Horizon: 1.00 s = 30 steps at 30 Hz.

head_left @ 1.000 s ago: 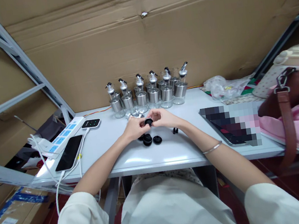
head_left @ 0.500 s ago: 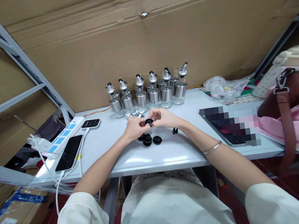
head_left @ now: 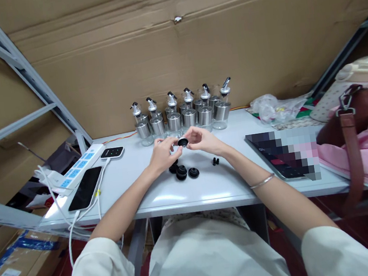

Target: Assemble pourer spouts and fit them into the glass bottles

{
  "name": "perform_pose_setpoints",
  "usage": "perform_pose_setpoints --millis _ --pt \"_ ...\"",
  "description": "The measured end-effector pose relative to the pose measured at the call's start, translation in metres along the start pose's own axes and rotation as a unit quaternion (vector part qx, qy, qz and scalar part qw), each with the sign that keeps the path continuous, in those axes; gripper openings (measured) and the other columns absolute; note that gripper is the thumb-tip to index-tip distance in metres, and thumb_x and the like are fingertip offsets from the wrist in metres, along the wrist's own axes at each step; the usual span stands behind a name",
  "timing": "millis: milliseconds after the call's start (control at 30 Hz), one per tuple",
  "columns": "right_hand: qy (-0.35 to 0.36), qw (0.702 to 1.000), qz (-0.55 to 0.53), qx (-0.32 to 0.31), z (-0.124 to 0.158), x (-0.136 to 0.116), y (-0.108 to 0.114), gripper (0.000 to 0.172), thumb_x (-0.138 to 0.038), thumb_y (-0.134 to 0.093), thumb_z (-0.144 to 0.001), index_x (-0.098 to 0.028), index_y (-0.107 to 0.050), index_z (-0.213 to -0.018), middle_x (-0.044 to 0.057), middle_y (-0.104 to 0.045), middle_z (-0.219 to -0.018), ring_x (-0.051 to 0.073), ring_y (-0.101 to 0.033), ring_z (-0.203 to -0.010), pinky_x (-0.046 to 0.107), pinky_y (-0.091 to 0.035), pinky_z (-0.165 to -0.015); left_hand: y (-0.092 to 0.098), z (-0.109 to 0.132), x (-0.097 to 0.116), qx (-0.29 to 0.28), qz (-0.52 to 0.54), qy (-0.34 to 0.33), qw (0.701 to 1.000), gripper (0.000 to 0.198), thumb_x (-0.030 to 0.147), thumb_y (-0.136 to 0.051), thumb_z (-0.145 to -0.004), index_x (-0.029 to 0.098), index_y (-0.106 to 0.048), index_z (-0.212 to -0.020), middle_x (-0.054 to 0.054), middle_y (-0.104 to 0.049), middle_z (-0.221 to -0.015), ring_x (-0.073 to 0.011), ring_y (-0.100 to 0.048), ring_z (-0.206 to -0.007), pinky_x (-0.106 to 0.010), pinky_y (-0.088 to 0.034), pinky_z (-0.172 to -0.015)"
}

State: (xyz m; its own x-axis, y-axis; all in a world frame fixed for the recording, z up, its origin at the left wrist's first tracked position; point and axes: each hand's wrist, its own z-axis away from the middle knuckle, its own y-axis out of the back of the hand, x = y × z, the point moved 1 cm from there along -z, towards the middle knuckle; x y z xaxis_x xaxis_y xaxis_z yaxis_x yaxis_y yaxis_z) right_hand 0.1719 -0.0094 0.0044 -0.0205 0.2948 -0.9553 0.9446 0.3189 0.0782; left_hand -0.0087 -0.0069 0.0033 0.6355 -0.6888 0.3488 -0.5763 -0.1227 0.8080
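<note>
Between the fingertips of both hands is a black round stopper [head_left: 183, 142], raised above the white table [head_left: 124, 178]. My left hand [head_left: 164, 153] grips it from the left with thumb and fingers. From the other side, my right hand [head_left: 204, 140] pinches its edge. Several similar black stoppers lie just below the hands; one [head_left: 193, 172] sits apart and others [head_left: 181, 171] are piled together. Two tiny black pieces [head_left: 215, 161] rest to the right. Behind the hands stand glass oil bottles [head_left: 189, 116] with steel sleeves, several with pour spouts [head_left: 188, 94].
On the left are a power strip [head_left: 78, 169], a black phone [head_left: 84, 188] with white cables and a small device [head_left: 112, 153]. A tablet-like device [head_left: 272, 157], partly blurred, lies right, near a plastic bag [head_left: 275, 107] and a brown bag strap [head_left: 354, 155]. Cardboard [head_left: 193, 54] walls the back.
Both hands have lifted slightly away from me with the black stopper, which is now tilted differently. White spout parts seen behind the left hand are now mostly covered.
</note>
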Motion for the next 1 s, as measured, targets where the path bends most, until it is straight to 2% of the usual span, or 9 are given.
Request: perform_pose_setpoints --millis 100,267,400,500,667,867,1000 --pt "0.009 1.0 -0.013 0.017 0.0 0.0 0.004 0.033 -0.022 -0.077 -0.054 -0.02 -0.053 -0.077 -0.001 -0.064 -0.081 0.013 -0.06 -0.075 0.03 -0.047 -0.075 0.001 0.001 -0.001 0.025 0.006 -0.022 0.999 0.023 0.03 -0.053 -0.084 0.02 -0.054 -0.105 0.0 -0.066 -0.095 -0.0132 -0.061 -0.076 -0.033 -0.029 -0.095" --pt "-0.004 1.0 -0.018 0.019 -0.001 0.002 0.004 0.036 -0.024 -0.081 -0.051 -0.02 -0.054 -0.074 -0.001 -0.066 -0.079 0.014 -0.062 -0.076 0.031 -0.049 -0.075 -0.004 0.001 -0.004 0.044 0.031 -0.042 0.998 0.025 0.033 -0.056 -0.086 0.02 -0.05 -0.107 -0.001 -0.066 -0.1 -0.0133 -0.063 -0.077 -0.032 -0.031 -0.094" --pt "-0.015 1.0 -0.007 0.019 0.0 0.001 0.006 0.031 -0.027 -0.082 -0.051 -0.018 -0.06 -0.072 0.0 -0.068 -0.079 0.015 -0.062 -0.072 0.031 -0.048 -0.072 -0.005 0.003 -0.003 0.043 0.037 -0.053 0.997 0.027 0.032 -0.057 -0.085 0.02 -0.049 -0.108 0.0 -0.065 -0.1 -0.0126 -0.063 -0.076 -0.033 -0.032 -0.095" --pt "-0.022 0.999 0.028 0.007 0.001 -0.003 0.012 0.025 -0.032 -0.079 -0.058 -0.018 -0.068 -0.075 0.002 -0.07 -0.081 0.015 -0.061 -0.074 0.032 -0.047 -0.073 -0.005 0.004 -0.001 0.042 0.037 -0.069 0.996 0.029 0.027 -0.057 -0.082 0.021 -0.05 -0.109 0.001 -0.063 -0.097 -0.0118 -0.061 -0.074 -0.032 -0.032 -0.094" --pt "-0.03 0.998 0.058 -0.003 0.003 -0.008 0.021 0.021 -0.035 -0.073 -0.067 -0.019 -0.073 -0.08 0.004 -0.073 -0.085 0.017 -0.062 -0.079 0.034 -0.045 -0.08 -0.003 0.003 0.002 0.041 0.012 -0.089 0.995 0.029 0.021 -0.058 -0.076 0.021 -0.054 -0.105 0.0 -0.061 -0.099 -0.0118 -0.058 -0.071 -0.034 -0.032 -0.094" --pt "-0.038 0.997 0.06 0.033 0.002 -0.006 0.026 0.023 -0.036 -0.073 -0.066 -0.017 -0.071 -0.08 0.004 -0.073 -0.083 0.017 -0.064 -0.08 0.033 -0.047 -0.08 -0.003 0.003 0.004 0.028 -0.021 -0.094 0.995 0.026 0.018 -0.056 -0.074 0.02 -0.056 -0.1 -0.001 -0.058 -0.095 -0.0154 -0.058 -0.081 -0.036 -0.034 -0.094" --pt "-0.037 0.986 0.156 0.044 -0.003 0.004 0.037 0.021 -0.033 -0.069 -0.069 -0.016 -0.07 -0.08 0.004 -0.072 -0.076 0.018 -0.065 -0.075 0.032 -0.049 -0.076 -0.005 0.003 0.002 0.049 -0.02 -0.129 0.99 0.026 0.015 -0.056 -0.071 0.019 -0.055 -0.097 -0.002 -0.053 -0.091 -0.0181 -0.056 -0.088 -0.037 -0.037 -0.092"
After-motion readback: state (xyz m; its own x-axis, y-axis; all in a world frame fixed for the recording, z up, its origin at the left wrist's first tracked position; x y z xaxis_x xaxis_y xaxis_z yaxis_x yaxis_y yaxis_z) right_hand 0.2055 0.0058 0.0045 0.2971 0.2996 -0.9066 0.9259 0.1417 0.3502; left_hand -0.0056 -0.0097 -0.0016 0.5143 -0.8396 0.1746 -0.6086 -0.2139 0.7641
